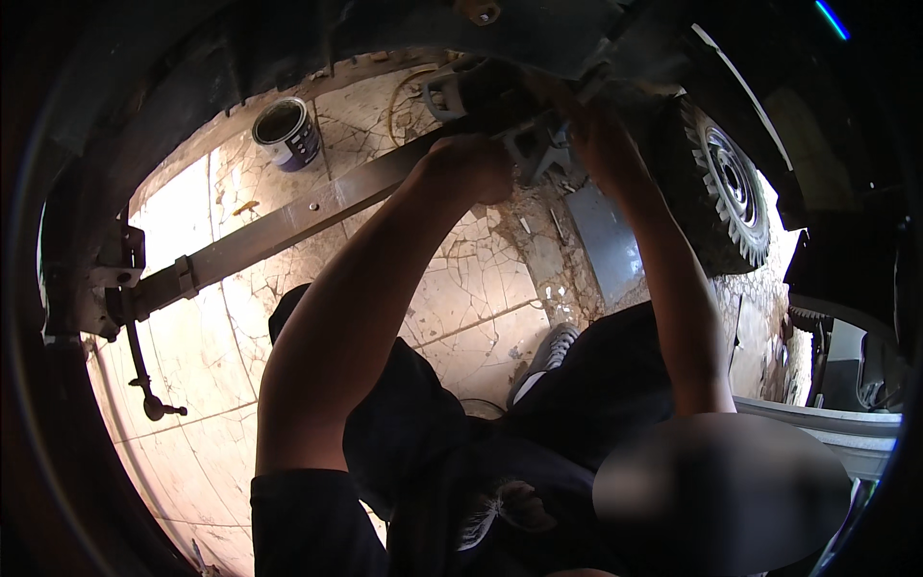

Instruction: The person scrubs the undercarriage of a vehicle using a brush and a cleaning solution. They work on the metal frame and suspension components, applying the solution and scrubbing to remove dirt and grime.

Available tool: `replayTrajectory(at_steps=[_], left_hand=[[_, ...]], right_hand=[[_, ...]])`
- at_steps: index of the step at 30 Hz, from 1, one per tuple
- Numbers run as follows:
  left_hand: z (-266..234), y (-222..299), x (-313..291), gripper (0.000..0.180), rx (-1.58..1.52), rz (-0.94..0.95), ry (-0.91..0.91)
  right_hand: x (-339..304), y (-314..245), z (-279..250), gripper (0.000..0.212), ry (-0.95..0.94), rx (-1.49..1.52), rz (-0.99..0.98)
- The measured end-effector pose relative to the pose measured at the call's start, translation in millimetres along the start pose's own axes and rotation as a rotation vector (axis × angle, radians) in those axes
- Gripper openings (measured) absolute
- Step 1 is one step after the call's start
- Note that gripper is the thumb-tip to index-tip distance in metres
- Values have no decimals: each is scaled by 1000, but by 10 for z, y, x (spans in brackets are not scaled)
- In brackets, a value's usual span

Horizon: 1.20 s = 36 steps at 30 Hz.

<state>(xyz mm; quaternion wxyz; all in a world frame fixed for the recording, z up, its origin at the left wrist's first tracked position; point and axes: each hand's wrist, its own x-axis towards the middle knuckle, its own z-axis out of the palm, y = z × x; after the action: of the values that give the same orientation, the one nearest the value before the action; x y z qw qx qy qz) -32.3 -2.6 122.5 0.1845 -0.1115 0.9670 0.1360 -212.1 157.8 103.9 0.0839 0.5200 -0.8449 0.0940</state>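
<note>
Dark metal crowds the fingers of both hands, which are placed close together near 12 and 1 o'clock. On the left hand (473, 168) the fingers appear bent inward, but how tightly they are closed, and on what, cannot be told. The right hand (601, 135) is raised into deep shade at 1 o'clock; its fingertips are lost in the dark, so it cannot be told whether they are spread or holding something. Between the hands a grey metal piece (538, 154) can be seen. Just beside the left hand, and partly covered by it, a long metal beam (260, 238) is seen slanting from 12 o'clock down to 9 o'clock, where it is met by a bracket (117, 277). Below that bracket a thin rod (140, 361) is hung, its knobbed end pointing to 8 o'clock. Farther out, a tin (291, 154) is stood beyond the beam at 11 o'clock, and a wheel (726, 178) with a chunky tyre is seen at 2 o'clock. Nearer the middle, a blue-grey panel (604, 236) is laid on the cracked tile floor (471, 279), and a striped shoe (550, 356) is shown at 4 o'clock, partly hidden by dark trousers (606, 385).
</note>
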Motion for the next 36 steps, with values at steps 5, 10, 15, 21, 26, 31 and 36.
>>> replayTrajectory(at_steps=[5,10,15,21,26,31,36], left_hand=[[-9,16,75,38,1,20,-63],[130,-68,209,42,62,25,-39],[55,84,213,42,16,2,-54],[200,-180,256,41,20,29,-32],[439,-442,361,40,7,54,53],[153,-175,142,46,40,-10,-92],[408,-267,143,51,56,56,5]], right_hand=[[-662,129,-116,39,-73,-7,385],[-156,25,6,39,6,-51,50],[464,-19,158,42,14,-28,156],[314,-180,60,39,59,62,48],[-311,-287,-317,40,-66,83,164],[-589,263,-30,38,33,8,193],[82,-111,119,46,56,15,47]])
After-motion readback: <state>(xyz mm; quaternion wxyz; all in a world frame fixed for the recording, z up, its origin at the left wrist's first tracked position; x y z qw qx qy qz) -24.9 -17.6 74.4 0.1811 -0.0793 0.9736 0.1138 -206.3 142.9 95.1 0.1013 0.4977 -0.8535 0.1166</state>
